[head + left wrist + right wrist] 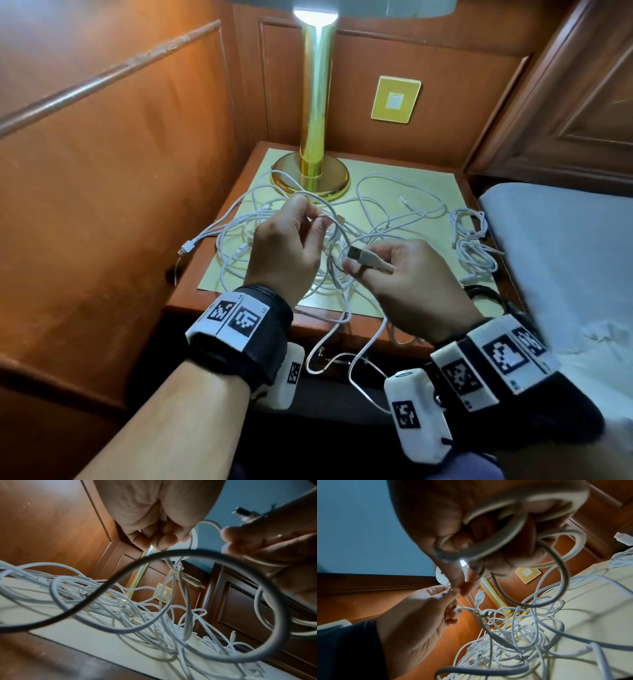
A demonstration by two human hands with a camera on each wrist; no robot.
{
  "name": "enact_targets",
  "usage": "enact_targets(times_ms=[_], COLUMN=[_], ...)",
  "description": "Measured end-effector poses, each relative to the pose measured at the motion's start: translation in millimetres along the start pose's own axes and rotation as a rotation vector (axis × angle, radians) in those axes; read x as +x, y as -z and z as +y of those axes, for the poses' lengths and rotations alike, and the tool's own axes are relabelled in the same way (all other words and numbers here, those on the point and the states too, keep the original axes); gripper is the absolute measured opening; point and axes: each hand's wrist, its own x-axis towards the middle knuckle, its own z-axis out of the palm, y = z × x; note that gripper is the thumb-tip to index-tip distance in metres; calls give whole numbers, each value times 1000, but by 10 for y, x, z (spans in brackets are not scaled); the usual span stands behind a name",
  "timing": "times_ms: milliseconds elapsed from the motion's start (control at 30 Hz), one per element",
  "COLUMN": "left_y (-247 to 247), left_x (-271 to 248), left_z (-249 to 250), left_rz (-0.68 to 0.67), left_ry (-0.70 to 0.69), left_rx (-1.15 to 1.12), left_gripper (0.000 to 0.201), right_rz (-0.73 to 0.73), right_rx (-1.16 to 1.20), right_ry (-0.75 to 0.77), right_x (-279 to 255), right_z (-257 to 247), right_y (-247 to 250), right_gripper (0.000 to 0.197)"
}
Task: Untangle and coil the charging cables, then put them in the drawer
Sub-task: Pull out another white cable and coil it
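My right hand pinches a USB-A plug between thumb and forefinger, its metal end pointing toward my left hand. My other right fingers are curled, and in the right wrist view blurred loops of white cable run across them, too close to the lens for me to tell how many they hold. My left hand is raised just beside it, fingertips pinched on a thin strand of white cable; my knuckles hide the exact grip in the head view.

Below both hands lies the tangle of white charging cables, spread over a pale yellow mat on the wooden nightstand. I cannot follow any single cable through the knot. One USB-A end hangs off the nightstand's left edge, a small connector lies free toward the back, and a looser bunch of cable sits at the right edge. Two loops dangle past the front edge, over the drawer front, which my wrists mostly cover.

My wristbands carry black-and-white square markers; I see no readable writing on them.

A brass lamp stands at the back of the mat, lit, its shade cut off by the top of the head view, its base touching some cables. A gold wall plate sits on the wood panelling behind. A bed with white sheet lies to the right.
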Motion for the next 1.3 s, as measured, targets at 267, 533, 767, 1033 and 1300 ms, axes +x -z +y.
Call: enact_targets(times_ms=[267,533,767,1033,1300], left_y=[-53,-76,51,57,14], left_x=[3,-1,13,26,-14], left_z=[-109,-29,-151,-276,-122], left_rz=[-241,-444,-388,-173,-311], left_ry=[181,110,247,312,251], left_rx=[195,47,-324,-183,-47], left_gripper=[28,31,34,18,47], right_rz=[273,447,697,626,497], right_rx=[390,750,956,1220,1296], right_ry=[122,31,-287,-205,-152], right_x=[-65,0,162,134,112], right_z=[-143,-63,60,48,-16], right_y=[99,169,386,441,370], right_gripper=[60,62,37,34,23])
